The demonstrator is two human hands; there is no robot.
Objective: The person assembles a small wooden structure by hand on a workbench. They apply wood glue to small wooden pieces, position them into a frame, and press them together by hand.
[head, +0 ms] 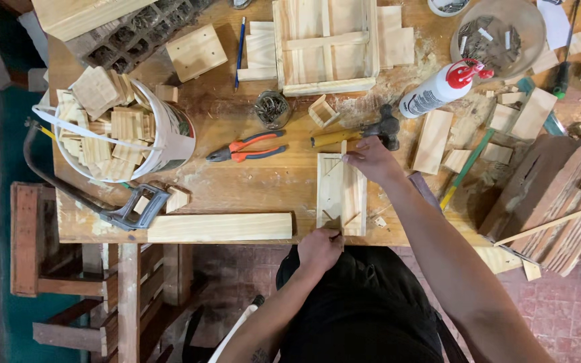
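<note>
A small light-wood frame piece (341,193) made of glued slats lies on the workbench (263,181) near its front edge. My left hand (319,247) pinches a thin wooden strip at the piece's near end. My right hand (370,158) holds the same thin strip against the piece's far end. A hammer (364,132) with a yellow handle lies just beyond my right hand. Further right rests a white glue bottle (442,89) with a red cap, lying on its side.
A white bucket (173,138) full of wood blocks stands at the left, with a hacksaw (102,202) beside it. Red-handled pliers (250,148), a jar of nails (272,109), a larger wooden frame (324,44), a plank (220,227) and scattered offcuts surround the work.
</note>
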